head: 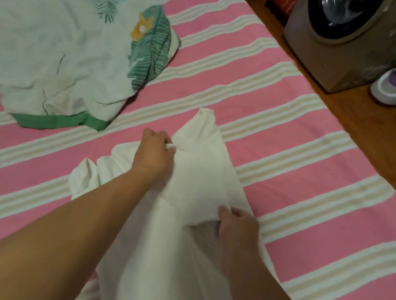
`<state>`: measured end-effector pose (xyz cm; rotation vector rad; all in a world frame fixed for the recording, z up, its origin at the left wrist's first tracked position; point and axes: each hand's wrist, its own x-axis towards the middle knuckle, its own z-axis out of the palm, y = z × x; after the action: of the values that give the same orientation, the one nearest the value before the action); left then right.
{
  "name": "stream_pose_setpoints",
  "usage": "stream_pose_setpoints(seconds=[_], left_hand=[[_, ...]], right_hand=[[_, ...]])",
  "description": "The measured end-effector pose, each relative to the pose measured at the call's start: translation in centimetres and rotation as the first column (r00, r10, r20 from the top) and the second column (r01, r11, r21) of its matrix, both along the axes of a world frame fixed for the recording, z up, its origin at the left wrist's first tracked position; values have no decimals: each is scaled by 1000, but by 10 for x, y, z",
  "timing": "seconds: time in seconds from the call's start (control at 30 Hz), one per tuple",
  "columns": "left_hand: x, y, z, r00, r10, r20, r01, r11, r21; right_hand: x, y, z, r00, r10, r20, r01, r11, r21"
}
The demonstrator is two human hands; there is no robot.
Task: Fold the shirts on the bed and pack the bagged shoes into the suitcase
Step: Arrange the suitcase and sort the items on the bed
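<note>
Nearby, leaf-print quilt [55, 38] (rumpled), washing machine [353, 36], sneaker [394, 87] beside bed [306, 144].

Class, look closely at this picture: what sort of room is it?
Probably a bedroom that doubles as a laundry space: a bed with a pink striped sheet, a leaf-print quilt, and a washing machine beside it.

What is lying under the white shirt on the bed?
The white shirt lies on the pink striped sheet, gripped by the left hand and right hand. Whatever else it covers cannot be seen.
</note>
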<state>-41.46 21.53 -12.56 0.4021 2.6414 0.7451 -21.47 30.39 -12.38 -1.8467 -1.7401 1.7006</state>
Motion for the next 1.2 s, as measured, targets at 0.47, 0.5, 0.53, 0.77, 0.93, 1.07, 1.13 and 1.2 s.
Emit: stream_pose_setpoints(seconds=[0.47,0.5,0.53,0.77,0.93,1.07,1.13,1.2], left_hand=[[6,-182,-19,924,382,31,-360,891,-277],[12,-190,-21,922,386,11,-377,907,-189],[19,-200,-20,896,445,8,-442,892,-95],[37,-299,-37,400,855,330,-914,399,73],[44,-242,-9,573,803,-161,-817,576,-35],[-2,-170,-11,891,166,-422,-161,986,49],[-32,-128,-17,973,-71,-221,67,997,-25],[-58,-91,-21,964,-251,-94,235,960,-152]], right_hand=[[-111,8,23,567,711,415,-790,325,520],[-128,9,18,495,746,445,-821,234,521],[-144,11,11,416,773,480,-847,137,513],[-206,16,-16,78,709,701,-961,-133,241],[-229,30,4,201,627,753,-893,-199,404],[-239,79,2,201,601,774,-946,-85,312],[-246,96,-6,229,665,711,-953,3,304],[-251,103,-11,294,711,639,-939,91,332]])
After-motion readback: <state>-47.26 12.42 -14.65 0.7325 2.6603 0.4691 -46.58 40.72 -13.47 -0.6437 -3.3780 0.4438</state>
